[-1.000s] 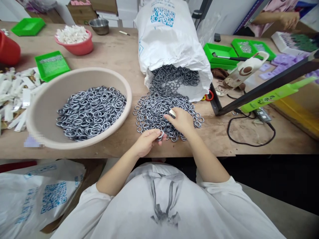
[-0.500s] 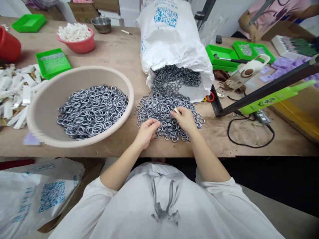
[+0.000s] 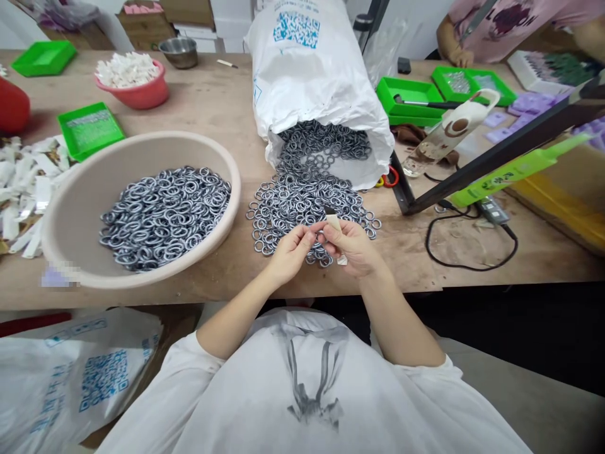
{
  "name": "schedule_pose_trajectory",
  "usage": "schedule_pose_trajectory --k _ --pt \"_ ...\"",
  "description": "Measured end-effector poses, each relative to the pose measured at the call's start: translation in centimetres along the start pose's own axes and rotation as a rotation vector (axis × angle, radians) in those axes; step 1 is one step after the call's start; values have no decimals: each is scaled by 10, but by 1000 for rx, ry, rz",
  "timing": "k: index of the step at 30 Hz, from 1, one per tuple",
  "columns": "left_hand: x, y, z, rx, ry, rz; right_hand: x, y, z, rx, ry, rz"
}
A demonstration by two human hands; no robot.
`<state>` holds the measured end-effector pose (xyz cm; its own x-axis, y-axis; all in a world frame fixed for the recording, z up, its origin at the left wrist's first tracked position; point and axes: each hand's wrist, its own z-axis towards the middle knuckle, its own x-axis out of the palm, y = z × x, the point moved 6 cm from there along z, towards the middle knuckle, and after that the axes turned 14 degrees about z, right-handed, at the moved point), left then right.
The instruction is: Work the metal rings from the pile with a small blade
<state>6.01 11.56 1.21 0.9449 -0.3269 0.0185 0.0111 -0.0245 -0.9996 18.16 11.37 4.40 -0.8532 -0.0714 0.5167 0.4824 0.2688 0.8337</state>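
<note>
Over the near edge of a pile of grey metallic-looking rings [image 3: 302, 195], both hands are close together. My right hand [image 3: 355, 247] is closed around a flat cream-coloured strip [image 3: 333, 222] with a dark tip; its pale lower end shows beneath the fingers. My left hand [image 3: 292, 253] pinches thumb against fingers, its fingertips meeting those of my right hand. Whatever lies in that pinch is too small to make out. More rings spill from the mouth of a white sack [image 3: 321, 75]. To the left, a large beige basin [image 3: 70, 208] holds a heap of similar rings.
A black metal bar [image 3: 491, 142] slants up at the right, near a coiled cable [image 3: 428, 249] and a tumbler [image 3: 435, 142]. Green trays [image 3: 89, 131], a pink bowl [image 3: 142, 94] and white pieces [image 3: 28, 189] stand left. Another person's hand [image 3: 460, 58] is at the far right.
My hands have come together, my left moving right to meet my right. The cream strip now stands more upright with more of it showing. The whole view has shifted slightly.
</note>
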Motion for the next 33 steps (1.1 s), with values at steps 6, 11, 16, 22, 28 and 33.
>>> schedule_pose_trajectory --k 6,11,16,22,28,33 --pt "6 -3 -6 -91 33 -82 -2 -3 -1 -69 -81 -51" --pt "18 -10 -12 -224 136 -211 -1 -7 -3 -180 -80 -214" --pt "16 -8 -15 -268 27 -265 4 6 -14 -438 -74 -559" --pt "18 -11 -18 -235 55 -293 3 3 -11 -369 -50 -514" --pt "18 -10 -23 -303 89 -371 21 10 -32 -545 55 -941" --pt "19 -9 -26 -333 69 -412 30 11 -39 -582 77 -1099"
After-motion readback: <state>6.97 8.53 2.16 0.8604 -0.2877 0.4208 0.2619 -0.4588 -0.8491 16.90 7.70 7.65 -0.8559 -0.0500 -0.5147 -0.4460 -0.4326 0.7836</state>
